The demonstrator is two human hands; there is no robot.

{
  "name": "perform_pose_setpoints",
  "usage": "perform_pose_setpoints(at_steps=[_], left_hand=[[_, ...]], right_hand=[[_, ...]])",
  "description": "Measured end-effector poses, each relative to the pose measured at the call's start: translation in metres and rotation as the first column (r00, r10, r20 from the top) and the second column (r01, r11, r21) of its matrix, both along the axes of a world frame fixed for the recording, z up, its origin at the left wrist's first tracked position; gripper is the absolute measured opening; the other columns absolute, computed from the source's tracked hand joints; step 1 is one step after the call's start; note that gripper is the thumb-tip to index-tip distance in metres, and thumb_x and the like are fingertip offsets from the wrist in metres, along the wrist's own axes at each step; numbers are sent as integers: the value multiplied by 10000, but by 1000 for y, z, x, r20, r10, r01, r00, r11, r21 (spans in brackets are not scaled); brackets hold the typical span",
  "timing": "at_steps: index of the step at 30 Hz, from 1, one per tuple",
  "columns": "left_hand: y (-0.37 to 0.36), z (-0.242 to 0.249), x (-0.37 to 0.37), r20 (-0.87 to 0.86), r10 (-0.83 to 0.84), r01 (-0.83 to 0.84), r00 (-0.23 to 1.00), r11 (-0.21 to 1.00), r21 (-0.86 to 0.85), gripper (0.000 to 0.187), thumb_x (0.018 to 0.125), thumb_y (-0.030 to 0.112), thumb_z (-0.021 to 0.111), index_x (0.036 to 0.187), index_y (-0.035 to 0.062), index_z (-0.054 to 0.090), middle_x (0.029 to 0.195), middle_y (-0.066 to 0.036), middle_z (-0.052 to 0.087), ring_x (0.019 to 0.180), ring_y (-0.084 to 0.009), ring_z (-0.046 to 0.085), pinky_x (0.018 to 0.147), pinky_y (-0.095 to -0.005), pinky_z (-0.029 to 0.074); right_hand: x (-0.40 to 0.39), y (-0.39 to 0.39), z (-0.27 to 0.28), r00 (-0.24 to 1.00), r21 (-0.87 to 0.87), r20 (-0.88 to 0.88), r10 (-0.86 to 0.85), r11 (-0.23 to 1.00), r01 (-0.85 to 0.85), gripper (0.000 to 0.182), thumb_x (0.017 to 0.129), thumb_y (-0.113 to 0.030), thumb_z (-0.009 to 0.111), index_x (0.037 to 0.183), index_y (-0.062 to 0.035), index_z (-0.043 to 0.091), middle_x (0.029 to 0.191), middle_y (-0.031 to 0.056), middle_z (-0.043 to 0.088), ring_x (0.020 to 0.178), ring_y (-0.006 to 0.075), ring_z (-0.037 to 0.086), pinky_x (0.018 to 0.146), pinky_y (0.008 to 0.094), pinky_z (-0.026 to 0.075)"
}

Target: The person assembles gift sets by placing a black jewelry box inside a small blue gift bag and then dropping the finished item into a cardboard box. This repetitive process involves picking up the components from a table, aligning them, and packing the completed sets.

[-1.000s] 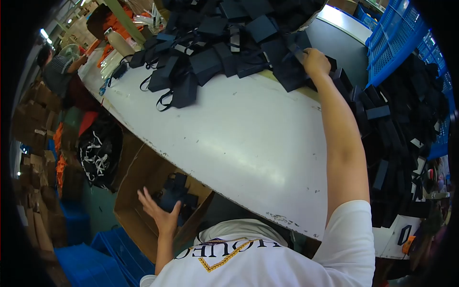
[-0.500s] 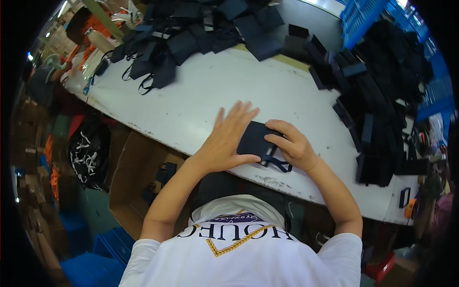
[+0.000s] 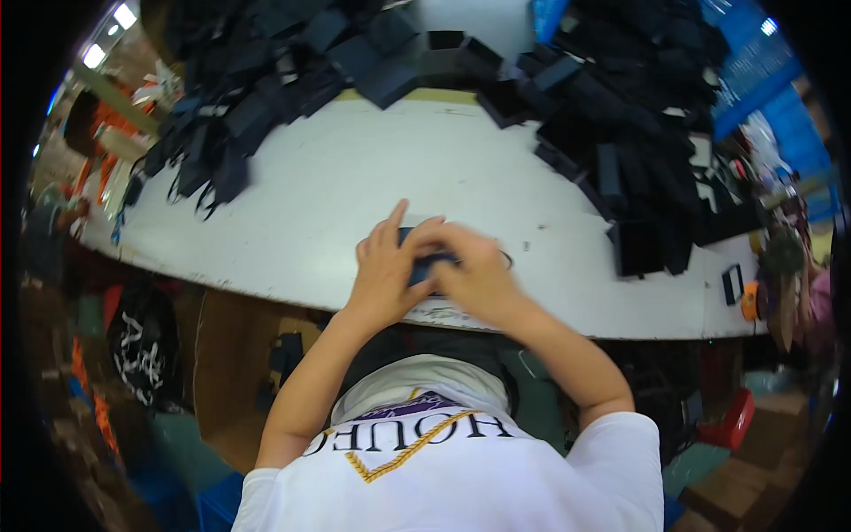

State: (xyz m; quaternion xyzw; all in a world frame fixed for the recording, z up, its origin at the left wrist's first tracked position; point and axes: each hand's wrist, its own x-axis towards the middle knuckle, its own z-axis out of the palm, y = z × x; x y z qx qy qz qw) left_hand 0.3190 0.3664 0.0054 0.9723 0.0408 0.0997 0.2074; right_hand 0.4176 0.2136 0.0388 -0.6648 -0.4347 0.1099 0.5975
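Observation:
On the white table (image 3: pixel 292 204) in front of me, a small dark navy box-like piece (image 3: pixel 432 264) is mostly covered by my hands. At its left side is my left hand (image 3: pixel 379 277), thumb along the near edge and one finger pointing up. My right hand (image 3: pixel 474 270), blurred, curls over the piece from the right, with thumb and fingers bent toward each other on it. A dark ribbon loop (image 3: pixel 507 259) sticks out beyond the right hand. The piece's exact shape is hidden under the fingers.
Piles of dark boxes (image 3: pixel 381 71) with ribbon handles lie along the table's back left. More dark boxes (image 3: pixel 612 177) are heaped at the right, beside blue crates (image 3: pixel 753 84). Below the table's left edge stands an open cardboard carton (image 3: pixel 226 355).
My right hand has moved left and curled over the piece, covering most of it. My left hand, raised with fingers spread before, is now against its left side. The view has shifted.

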Motion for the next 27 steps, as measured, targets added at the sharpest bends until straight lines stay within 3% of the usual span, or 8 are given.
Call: perform_pose_setpoints(at_steps=[2,5,8,12,16,20,24,27], left_hand=[[6,-20,0,48,-26,33,999,985,-166,911,830,257,819,1600,92,362,1647,-192,351,1460,-367,392,1183,-482,315],[15,-21,0,-18,-8,-2,1000,874,-486,836,878,160,751,1598,35,346,1668,-166,336,1504,-357,340,1231,-422,303],[10,-18,-2,7,14,-6,1000,755,-655,637,855,109,715,1461,66,522,1648,-183,359,1519,-416,292,1223,-542,251],[17,-21,-16,18,-141,135,990,900,-413,338,832,51,690,1159,99,618,1657,-194,341,1547,-469,219,1241,-566,227],[17,-10,-27,-53,-184,148,981,901,-408,350,735,46,800,992,95,567,1691,-208,261,1581,-491,129,1261,-553,209],[18,25,-34,-177,-190,80,966,865,-495,474,668,88,914,947,83,531,1708,-222,194,1582,-500,131,1252,-524,269],[27,11,-37,-118,-111,59,987,925,-375,510,649,170,960,879,69,517,1622,-231,366,1446,-458,438,1115,-448,468],[24,11,-42,-43,19,-27,999,982,-185,497,617,234,977,714,39,531,1508,-248,500,1284,-413,588,962,-428,555]], right_hand=[[-16,12,-10,960,0,279,-34,999,35,335,792,99,545,1093,-2,650,946,163,634,870,350,657,751,413,558],[-28,13,-10,922,-61,385,45,998,-23,329,816,51,591,1136,-5,643,965,178,627,860,341,651,725,400,574],[-24,1,-3,875,-48,481,-53,995,87,296,829,20,662,1119,-41,662,996,144,679,838,310,702,699,382,590],[48,-61,18,577,29,664,-476,787,616,195,856,-54,705,1049,-69,686,1024,117,703,785,315,696,651,390,572],[146,-136,25,153,62,822,-549,353,934,374,859,-124,761,1216,-67,666,1186,121,682,1139,337,620,957,447,511],[180,-162,2,246,-155,900,-361,264,952,413,856,-145,774,1246,-78,658,1116,118,671,1130,343,614,935,474,500],[150,-148,24,283,-65,832,-477,423,904,267,907,-35,683,1172,-65,667,1089,130,669,1046,329,628,921,466,496],[103,-129,46,518,-88,791,-326,778,622,205,852,56,643,1024,-44,694,1030,136,647,1090,352,625,956,454,490]])
